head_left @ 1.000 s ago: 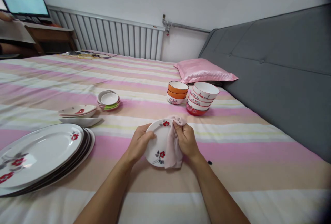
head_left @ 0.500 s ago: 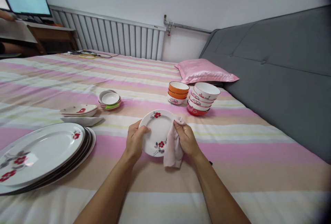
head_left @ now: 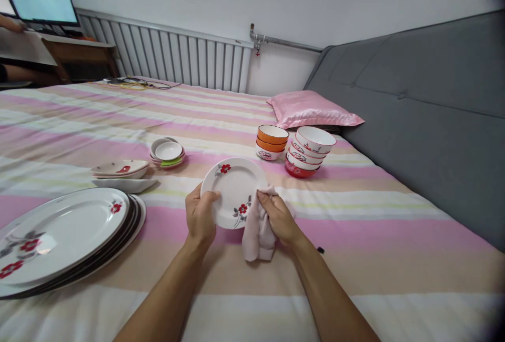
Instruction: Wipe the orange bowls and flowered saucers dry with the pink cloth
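Note:
A white plate (head_left: 232, 189) with red flowers and grey leaves is held up over the bed, its face tilted toward me. My left hand (head_left: 201, 213) is closed on its left rim, thumb lying on the upper face. A pale pink cloth (head_left: 258, 234) is pinched in my right hand (head_left: 278, 215) and hangs over the plate's right edge. The cloth covers that part of the rim. Parts of my fingers behind the plate and cloth are hidden.
Large oval plates (head_left: 74, 231) are stacked at left, with boat-shaped dishes (head_left: 124, 171) and small bowls (head_left: 168, 151) beyond. Orange-and-white bowls (head_left: 272, 139) and red-and-white bowls (head_left: 310, 150) stand stacked before a pink pillow (head_left: 313, 108). A person's arm (head_left: 11, 23) shows near the monitor.
The plate has shifted left and slightly up, along with my left hand. My right hand and the cloth have moved a little left and down along its right edge.

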The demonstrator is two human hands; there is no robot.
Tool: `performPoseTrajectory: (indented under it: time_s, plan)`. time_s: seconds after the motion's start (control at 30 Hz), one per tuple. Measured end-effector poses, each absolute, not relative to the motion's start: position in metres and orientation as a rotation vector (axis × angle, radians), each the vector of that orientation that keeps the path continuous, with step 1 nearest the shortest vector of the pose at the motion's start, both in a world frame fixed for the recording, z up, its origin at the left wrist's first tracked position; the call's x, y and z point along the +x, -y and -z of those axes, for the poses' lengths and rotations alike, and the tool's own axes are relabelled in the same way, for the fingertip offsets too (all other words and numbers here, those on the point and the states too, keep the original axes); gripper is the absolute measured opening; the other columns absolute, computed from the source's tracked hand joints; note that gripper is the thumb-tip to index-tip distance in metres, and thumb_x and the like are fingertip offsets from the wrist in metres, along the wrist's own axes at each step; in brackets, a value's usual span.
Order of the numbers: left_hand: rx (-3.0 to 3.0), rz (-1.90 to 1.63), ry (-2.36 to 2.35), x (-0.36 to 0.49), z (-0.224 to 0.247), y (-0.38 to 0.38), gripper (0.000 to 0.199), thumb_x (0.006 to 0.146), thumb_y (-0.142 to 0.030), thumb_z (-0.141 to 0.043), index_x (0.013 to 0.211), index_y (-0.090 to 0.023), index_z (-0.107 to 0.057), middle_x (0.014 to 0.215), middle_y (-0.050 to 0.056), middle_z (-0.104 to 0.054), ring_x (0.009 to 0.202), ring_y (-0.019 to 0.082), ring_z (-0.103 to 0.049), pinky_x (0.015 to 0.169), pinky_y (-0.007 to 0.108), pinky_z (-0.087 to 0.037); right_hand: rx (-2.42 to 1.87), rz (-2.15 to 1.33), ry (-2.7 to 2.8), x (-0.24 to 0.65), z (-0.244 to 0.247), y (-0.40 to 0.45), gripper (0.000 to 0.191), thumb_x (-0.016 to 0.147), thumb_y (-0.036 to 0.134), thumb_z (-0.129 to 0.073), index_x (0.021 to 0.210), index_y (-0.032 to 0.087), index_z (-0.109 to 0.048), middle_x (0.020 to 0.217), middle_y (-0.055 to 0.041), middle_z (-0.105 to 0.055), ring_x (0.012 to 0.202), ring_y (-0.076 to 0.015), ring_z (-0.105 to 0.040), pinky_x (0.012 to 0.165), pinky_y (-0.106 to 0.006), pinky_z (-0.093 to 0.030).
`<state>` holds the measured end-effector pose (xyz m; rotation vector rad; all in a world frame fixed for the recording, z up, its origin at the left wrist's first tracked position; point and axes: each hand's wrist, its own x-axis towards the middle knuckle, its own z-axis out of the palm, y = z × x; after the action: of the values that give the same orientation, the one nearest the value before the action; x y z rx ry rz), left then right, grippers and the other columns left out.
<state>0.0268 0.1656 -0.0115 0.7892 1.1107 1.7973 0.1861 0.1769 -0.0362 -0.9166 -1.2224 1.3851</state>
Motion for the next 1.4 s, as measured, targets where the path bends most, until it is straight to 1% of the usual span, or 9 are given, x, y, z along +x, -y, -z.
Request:
performPoseTrajectory:
  time_s: [0.2, 0.37, 0.53, 0.63, 0.77, 0.97, 1.1, 1.27, 1.4]
  plan:
    - [0.751, -1.864, -1.093, 0.028, 0.007, -0.164, 0.013, 0.057, -0.02, -0.058, 0.069, -0.015, -0.06, 0.057, -0.005, -0.054, 0.049, 0.009, -0.044, 0.046, 0.02, -0.036, -0.883, -1.58, 1.184, 0.178, 0.032, -0.169, 0.033, 0.079, 0.052, -0.064, 0.081, 0.019, -0.063, 0.074, 0.0006, -0.065, 0.074, -0.0152, -0.06, 0.066, -0.025, -0.046]
    - [0.684, -1.934, -1.135, 0.031, 0.005, -0.162, 0.02, 0.059, -0.021, -0.057, 0.078, -0.016, -0.063, 0.063, -0.004, -0.059, 0.054, 0.011, -0.05, 0.053, 0.02, -0.041, -0.838, -1.648, 1.178, 0.167, 0.029, -0.163, 0.036, 0.076, 0.054, -0.065, 0.083, 0.02, -0.062, 0.076, -0.0002, -0.067, 0.078, -0.0175, -0.064, 0.073, -0.028, -0.05]
    - [0.933, -1.862, -1.077, 0.037, 0.006, -0.16, 0.042, 0.07, -0.025, -0.057, 0.11, -0.018, -0.061, 0.095, 0.002, -0.068, 0.084, 0.018, -0.061, 0.071, 0.024, -0.047, -0.835, -1.55, 1.021, 0.166, 0.031, -0.167, 0.035, 0.075, 0.053, -0.066, 0.082, 0.02, -0.061, 0.073, 0.0007, -0.066, 0.076, -0.0164, -0.064, 0.073, -0.027, -0.05]
    - [1.164, -1.733, -1.09, 0.037, 0.006, -0.159, 0.044, 0.073, -0.028, -0.06, 0.116, -0.018, -0.058, 0.106, 0.005, -0.066, 0.096, 0.02, -0.059, 0.08, 0.026, -0.046, -0.847, -1.409, 0.946, 0.175, 0.032, -0.175, 0.036, 0.076, 0.053, -0.066, 0.086, 0.019, -0.062, 0.076, -0.0001, -0.067, 0.079, -0.0168, -0.064, 0.076, -0.028, -0.05]
    - [1.299, -1.457, -1.073, 0.032, 0.005, -0.16, 0.026, 0.08, -0.038, -0.055, 0.09, -0.015, -0.063, 0.076, 0.002, -0.062, 0.069, 0.015, -0.057, 0.065, 0.025, -0.046, -0.885, -1.193, 0.922, 0.196, 0.033, -0.189, 0.04, 0.078, 0.057, -0.062, 0.085, 0.018, -0.063, 0.076, -0.0011, -0.067, 0.074, -0.0155, -0.063, 0.072, -0.028, -0.049]
    - [1.248, -1.143, -1.05, 0.026, 0.006, -0.162, 0.04, 0.082, -0.052, -0.051, 0.068, -0.015, -0.056, 0.053, 0.002, -0.058, 0.049, 0.015, -0.055, 0.05, 0.024, -0.039, -0.971, -1.094, 1.089, 0.226, 0.026, -0.193, 0.043, 0.078, 0.059, -0.059, 0.069, 0.018, -0.06, 0.059, 0.0012, -0.059, 0.055, -0.0121, -0.053, 0.053, -0.024, -0.042]
    - [1.268, -1.054, -1.052, 0.027, 0.005, -0.159, 0.042, 0.078, -0.054, -0.058, 0.063, -0.015, -0.056, 0.052, 0.001, -0.056, 0.045, 0.012, -0.051, 0.046, 0.022, -0.034, -1.019, -1.217, 1.28, 0.232, 0.019, -0.186, 0.043, 0.077, 0.057, -0.062, 0.063, 0.017, -0.059, 0.053, 0.0021, -0.054, 0.048, -0.0097, -0.045, 0.045, -0.021, -0.034]
    - [1.279, -0.964, -1.043, 0.031, -0.002, -0.153, 0.036, 0.071, -0.048, -0.069, 0.075, -0.011, -0.069, 0.072, 0.009, -0.068, 0.062, 0.019, -0.061, 0.053, 0.025, -0.044, -1.008, -1.374, 1.494, 0.23, 0.016, -0.181, 0.042, 0.08, 0.056, -0.06, 0.071, 0.015, -0.063, 0.062, 0.0, -0.06, 0.056, -0.0115, -0.051, 0.051, -0.022, -0.039]
    - [1.218, -1.034, -1.103, 0.033, -0.001, -0.154, 0.04, 0.073, -0.051, -0.066, 0.067, -0.012, -0.067, 0.064, 0.007, -0.065, 0.057, 0.017, -0.058, 0.049, 0.024, -0.042, -0.995, -1.373, 1.521, 0.228, 0.015, -0.18, 0.04, 0.081, 0.054, -0.059, 0.076, 0.015, -0.065, 0.067, 0.0001, -0.063, 0.061, -0.0119, -0.054, 0.056, -0.022, -0.042]
